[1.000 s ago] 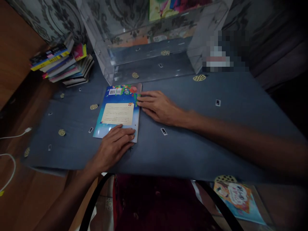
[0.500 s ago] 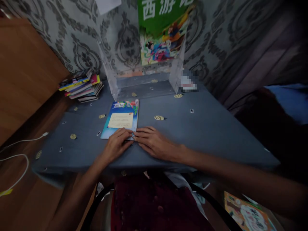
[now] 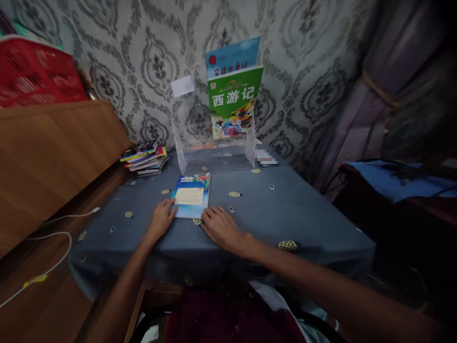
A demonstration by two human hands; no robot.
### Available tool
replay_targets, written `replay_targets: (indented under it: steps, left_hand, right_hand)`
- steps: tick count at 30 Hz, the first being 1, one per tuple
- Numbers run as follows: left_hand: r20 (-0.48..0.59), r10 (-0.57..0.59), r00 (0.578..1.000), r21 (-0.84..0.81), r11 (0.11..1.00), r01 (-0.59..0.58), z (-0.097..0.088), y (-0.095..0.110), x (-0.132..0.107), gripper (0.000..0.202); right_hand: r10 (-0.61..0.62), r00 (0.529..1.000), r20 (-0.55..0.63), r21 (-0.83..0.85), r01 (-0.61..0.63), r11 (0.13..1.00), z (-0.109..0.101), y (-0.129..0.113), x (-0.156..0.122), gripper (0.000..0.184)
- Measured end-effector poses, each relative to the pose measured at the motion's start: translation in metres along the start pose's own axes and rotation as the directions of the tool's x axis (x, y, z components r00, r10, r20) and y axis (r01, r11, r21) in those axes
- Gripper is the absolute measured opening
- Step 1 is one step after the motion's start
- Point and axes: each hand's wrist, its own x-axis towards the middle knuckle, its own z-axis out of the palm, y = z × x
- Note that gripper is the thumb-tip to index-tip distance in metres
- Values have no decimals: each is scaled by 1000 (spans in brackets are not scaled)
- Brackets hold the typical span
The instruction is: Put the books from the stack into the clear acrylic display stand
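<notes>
A blue book point(image 3: 191, 211) lies flat on the cloth-covered table, its back cover up, with a cream text panel and barcodes near the far end. At its lower left edge is my left hand point(image 3: 160, 221), fingers closed along the side and the thumb by the cover. My right hand point(image 3: 223, 231) is at the lower right corner, its fingers bent and pressed together against the edge. What lies under the right fingertips is hidden. Beyond the book stands a clear plastic book stand point(image 3: 217, 159), holding a green book point(image 3: 235, 102) and a taller blue book point(image 3: 233, 55) upright.
A stack of books point(image 3: 144, 159) sits at the table's back left. A blurred-out item point(image 3: 266, 158) lies right of the stand. The grey tablecloth point(image 3: 285, 209) hangs over the front edge. Left are a wooden cabinet point(image 3: 57, 162), a red basket point(image 3: 39, 71) and a white cable point(image 3: 67, 243).
My hands have moved apart, from close together on the book's near edge to its left and right sides. The camera has tilted up, showing more of the wall and the stand's books.
</notes>
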Motion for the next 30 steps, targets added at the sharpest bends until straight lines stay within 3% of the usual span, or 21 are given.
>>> replay_targets:
  steps: [6, 12, 16, 23, 26, 30]
  left_hand:
    - [2, -57, 998, 77, 995, 57, -3, 18, -4, 36]
    - [67, -99, 993, 136, 987, 90, -19, 45, -15, 35]
    - [116, -105, 988, 155, 984, 86, -28, 53, -8, 28]
    - [189, -16, 982, 88, 996, 0, -12, 38, 40, 20]
    - [198, 11, 980, 65, 998, -25, 0, 28, 69, 25]
    - [193, 45, 980, 45, 997, -55, 14, 16, 99, 27]
  right_hand:
    - [11, 1000, -9, 9, -11, 1000, 1, 12, 3, 16]
    - [-9, 1000, 1, 39, 9, 999, -4, 34, -10, 13]
    - [-13, 1000, -14, 88, 14, 996, -8, 38, -14, 13]
    - [-19, 999, -36, 158, 25, 987, -10, 37, 2, 17]
    - [-43, 998, -48, 211, 52, 976, -1, 47, 20, 16]
    - [-34, 998, -61, 266, 49, 963, 20, 72, 57, 29]
